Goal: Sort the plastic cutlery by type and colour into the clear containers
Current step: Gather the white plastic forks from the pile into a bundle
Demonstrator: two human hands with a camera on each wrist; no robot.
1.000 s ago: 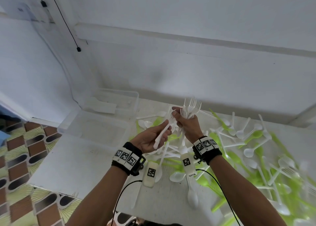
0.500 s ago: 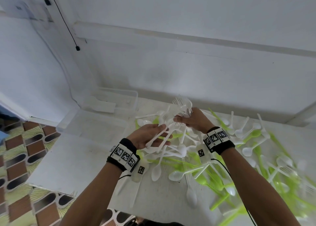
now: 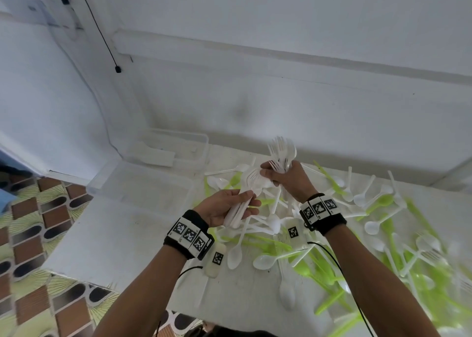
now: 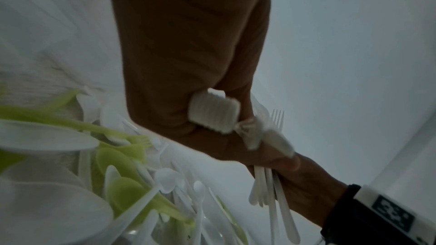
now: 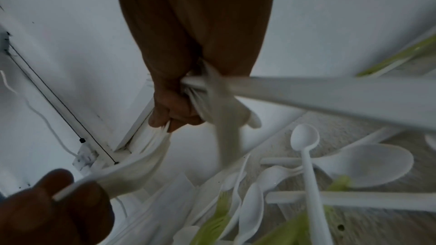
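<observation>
Cutlery everywhere, and most of it unsorted: nearest us, white spoons (image 3: 265, 260) and green pieces (image 3: 329, 303) lie tangled across the white table (image 3: 107, 237), the heap running off to the right. Just above that mess, the left hand (image 3: 224, 206) lies palm-up with its fingers loosely wrapped over a few white fork handles (image 3: 238, 211). A little further on, the right hand (image 3: 288, 178) is clamped tight round a bundle of white forks (image 3: 281, 153), tines fanned upward, and its fingertips reach onto the head of a fork coming from the left hand. Looks like a hand-over, gathering white forks into one bunch, though blur in both wrist views hides the exact contact. Beyond and to the left, two clear containers (image 3: 143, 191) sit against the wall; the near one appears empty, the far one (image 3: 178, 150) holds something pale I can't make out. By my reckoning, sorting has barely begun: one fork bundle in hand, nearly everything else left on the table.
</observation>
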